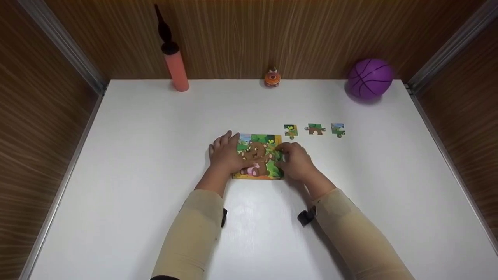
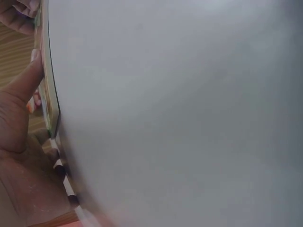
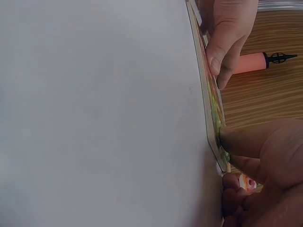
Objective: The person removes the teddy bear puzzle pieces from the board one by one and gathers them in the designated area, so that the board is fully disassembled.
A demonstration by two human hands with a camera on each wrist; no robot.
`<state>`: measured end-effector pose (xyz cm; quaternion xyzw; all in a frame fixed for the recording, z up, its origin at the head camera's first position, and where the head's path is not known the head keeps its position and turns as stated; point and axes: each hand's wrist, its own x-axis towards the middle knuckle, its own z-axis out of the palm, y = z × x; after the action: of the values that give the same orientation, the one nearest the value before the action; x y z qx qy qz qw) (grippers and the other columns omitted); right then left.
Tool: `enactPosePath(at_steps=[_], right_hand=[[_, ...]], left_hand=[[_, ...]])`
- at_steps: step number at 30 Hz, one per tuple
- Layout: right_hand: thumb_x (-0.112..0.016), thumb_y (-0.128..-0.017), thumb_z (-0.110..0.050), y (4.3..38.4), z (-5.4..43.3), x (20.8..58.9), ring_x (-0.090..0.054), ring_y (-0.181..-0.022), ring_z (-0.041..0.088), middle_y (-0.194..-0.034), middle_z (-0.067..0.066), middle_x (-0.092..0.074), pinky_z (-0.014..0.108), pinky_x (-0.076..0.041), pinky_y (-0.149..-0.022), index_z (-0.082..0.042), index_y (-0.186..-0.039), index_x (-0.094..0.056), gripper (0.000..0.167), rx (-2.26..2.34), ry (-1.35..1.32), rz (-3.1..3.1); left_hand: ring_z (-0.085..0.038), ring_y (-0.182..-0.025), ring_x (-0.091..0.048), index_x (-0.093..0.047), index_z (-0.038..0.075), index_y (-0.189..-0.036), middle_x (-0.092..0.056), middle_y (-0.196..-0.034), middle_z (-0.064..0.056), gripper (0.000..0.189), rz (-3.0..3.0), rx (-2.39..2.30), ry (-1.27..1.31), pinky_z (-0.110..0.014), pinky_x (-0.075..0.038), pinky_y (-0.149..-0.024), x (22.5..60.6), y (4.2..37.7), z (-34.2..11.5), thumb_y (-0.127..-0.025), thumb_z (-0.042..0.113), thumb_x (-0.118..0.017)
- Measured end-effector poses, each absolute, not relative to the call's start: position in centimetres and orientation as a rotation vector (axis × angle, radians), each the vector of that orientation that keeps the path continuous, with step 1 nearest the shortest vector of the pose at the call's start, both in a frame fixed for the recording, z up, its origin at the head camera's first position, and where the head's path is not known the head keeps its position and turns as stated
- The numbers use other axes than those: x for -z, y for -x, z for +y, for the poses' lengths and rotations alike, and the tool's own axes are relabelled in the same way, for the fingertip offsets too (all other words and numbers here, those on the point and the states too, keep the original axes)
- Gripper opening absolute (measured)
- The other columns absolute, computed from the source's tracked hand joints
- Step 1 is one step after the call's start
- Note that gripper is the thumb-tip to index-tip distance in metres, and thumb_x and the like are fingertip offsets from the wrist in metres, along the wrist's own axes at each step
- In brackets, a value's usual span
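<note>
A square jigsaw puzzle (image 1: 256, 149) with a brown bear picture lies flat on the white table. At its left edge rests my left hand (image 1: 227, 154), fingers spread and fairly straight; the thumb (image 2: 29, 78) presses on the picture. My right hand (image 1: 296, 160) is at the right edge, thumb and index finger pinching a green puzzle piece (image 3: 224, 145) there, the other fingers curled. Most of that piece is hidden by the fingers. Beyond the right hand lie three loose pieces: one with a yellow patch (image 1: 291, 131), a brown-and-green one (image 1: 315, 129) and a blue-and-green one (image 1: 338, 129).
Along the back wall stand a coral hand pump (image 1: 177, 70) with a black nozzle, a small orange toy figure (image 1: 272, 77) and a purple ball (image 1: 369, 79) with black lines. Wood-grain panels enclose the white table (image 1: 116, 163) at the back and sides.
</note>
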<state>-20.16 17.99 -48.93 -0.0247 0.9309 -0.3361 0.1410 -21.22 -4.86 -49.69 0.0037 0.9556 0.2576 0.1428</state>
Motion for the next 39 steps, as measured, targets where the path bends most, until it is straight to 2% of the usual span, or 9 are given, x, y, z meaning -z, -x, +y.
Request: enactPosePath(at_steps=[13,25,31,34,39], right_hand=[[-0.079,-0.095,-0.008,20.0,17.94,49.02,-0.058,-0.124,0.033,-0.132,0.016,-0.06,0.053,-0.046,-0.11,-0.007,-0.137,-0.064,0.044,1.005,0.081,2.704],[-0.078,-0.096,-0.007,20.05,18.07,49.08,-0.054,-0.129,0.034,-0.136,0.017,-0.057,0.053,-0.041,-0.116,-0.007,-0.138,-0.063,0.045,1.019,0.054,2.685],[-0.078,-0.096,-0.008,20.1,17.96,48.97,-0.054,-0.131,0.034,-0.136,0.017,-0.057,0.053,-0.04,-0.117,-0.007,-0.139,-0.063,0.046,1.024,0.043,2.672],[-0.079,-0.095,-0.007,20.08,17.98,49.0,-0.054,-0.129,0.033,-0.135,0.016,-0.058,0.053,-0.041,-0.116,-0.008,-0.138,-0.063,0.046,1.03,0.043,2.676],[-0.079,-0.095,-0.007,20.04,18.13,49.23,-0.057,-0.116,0.031,-0.128,0.017,-0.06,0.052,-0.048,-0.103,-0.005,-0.136,-0.065,0.044,1.008,0.094,2.719]], left_hand=[[-0.037,-0.159,-0.012,-0.027,0.015,-0.17,-0.015,-0.176,-0.011,0.115,2.731,-0.783,0.011,-0.058,-0.005,-0.128,49.18,21.03,-4.73,-0.081,0.059,-0.086],[-0.039,-0.159,-0.013,-0.024,0.014,-0.17,-0.014,-0.176,-0.012,0.115,2.739,-0.694,-0.047,-0.06,-0.007,-0.128,48.77,20.84,-4.87,-0.084,0.068,-0.079],[-0.039,-0.16,-0.011,-0.024,0.015,-0.17,-0.012,-0.177,-0.012,0.106,2.74,-0.681,-0.044,-0.062,-0.006,-0.127,48.99,20.9,-4.78,-0.091,0.069,-0.071],[-0.039,-0.16,-0.011,-0.024,0.015,-0.17,-0.011,-0.177,-0.013,0.102,2.754,-0.673,-0.037,-0.063,-0.005,-0.127,49.23,20.94,-4.56,-0.094,0.068,-0.067],[-0.037,-0.16,-0.011,-0.024,0.015,-0.17,-0.011,-0.177,-0.012,0.101,2.755,-0.698,-0.016,-0.063,-0.003,-0.127,49.36,20.96,-4.3,-0.094,0.061,-0.072]])
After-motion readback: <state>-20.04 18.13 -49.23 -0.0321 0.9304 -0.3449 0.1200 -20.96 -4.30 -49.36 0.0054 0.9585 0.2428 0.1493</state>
